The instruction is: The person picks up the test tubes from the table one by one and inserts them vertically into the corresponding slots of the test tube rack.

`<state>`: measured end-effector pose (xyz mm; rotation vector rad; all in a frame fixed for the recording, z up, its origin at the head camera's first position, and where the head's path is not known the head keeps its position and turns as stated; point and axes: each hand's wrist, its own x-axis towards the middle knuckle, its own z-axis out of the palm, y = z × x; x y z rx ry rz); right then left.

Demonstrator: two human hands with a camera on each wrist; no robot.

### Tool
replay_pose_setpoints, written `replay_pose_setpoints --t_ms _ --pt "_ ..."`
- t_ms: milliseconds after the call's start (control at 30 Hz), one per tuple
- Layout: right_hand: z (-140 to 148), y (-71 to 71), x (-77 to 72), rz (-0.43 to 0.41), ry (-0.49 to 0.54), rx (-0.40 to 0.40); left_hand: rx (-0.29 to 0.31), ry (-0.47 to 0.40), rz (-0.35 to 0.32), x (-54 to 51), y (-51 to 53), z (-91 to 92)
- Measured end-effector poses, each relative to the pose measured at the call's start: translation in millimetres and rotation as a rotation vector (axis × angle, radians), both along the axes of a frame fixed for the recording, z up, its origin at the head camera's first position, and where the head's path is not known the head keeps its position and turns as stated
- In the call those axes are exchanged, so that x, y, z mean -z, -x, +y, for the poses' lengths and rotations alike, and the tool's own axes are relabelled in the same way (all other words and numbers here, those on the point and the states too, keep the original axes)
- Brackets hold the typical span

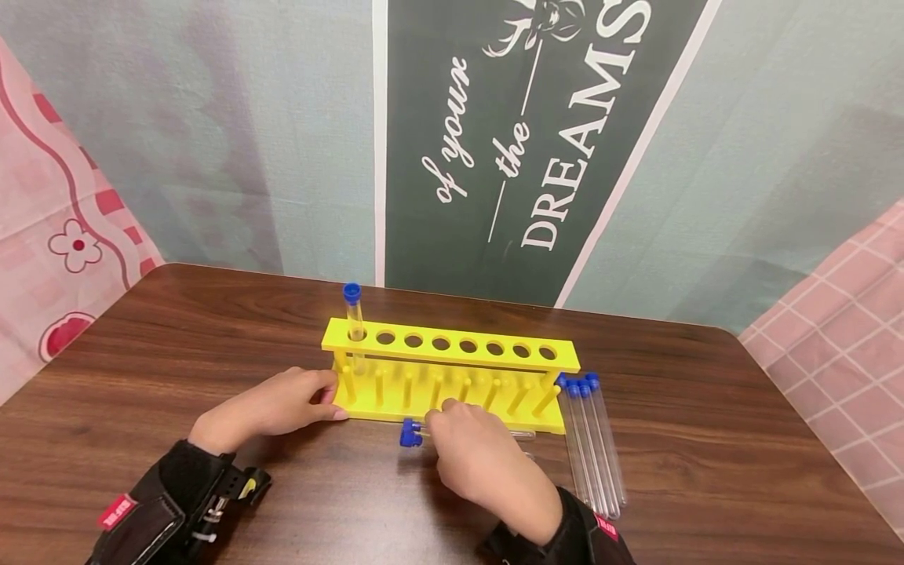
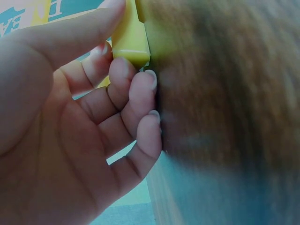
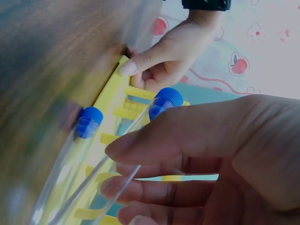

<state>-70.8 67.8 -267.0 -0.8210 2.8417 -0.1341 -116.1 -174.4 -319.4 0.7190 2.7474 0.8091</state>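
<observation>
Head view forward and down over table (image 1: 706,439), wrist views close on fingers (image 2: 143,91), yellow rack (image 1: 454,344) shared by all

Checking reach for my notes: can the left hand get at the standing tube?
Probably yes: the standing tube rises near the left hand, its blue cap uncovered; that hand need only release the rack.

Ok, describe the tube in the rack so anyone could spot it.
On the brown table stands a long yellow rack. Go to its end by the left hand: a clear, blue-capped tube stands there. It is the only tube in the rack; the other tubes are outside it.
</observation>
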Motion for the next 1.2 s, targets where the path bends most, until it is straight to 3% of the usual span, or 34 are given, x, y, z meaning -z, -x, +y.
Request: replay_pose_setpoints --t_ms 433,900,1200 --pt "14 1.9 -16.4 -0.001 0.062 -0.013 -0.001 -0.005 -0.008 -0.5 -0.4 0.4" --pt "25 5.9 -33.0 -0.064 0.145 0.002 0.002 0.007 -0.001 -0.6 0.8 -0.2" --pt "34 4.8 -39.2 -0.014 0.193 -0.006 0.001 0.002 -0.007 -0.3 0.5 -0.3"
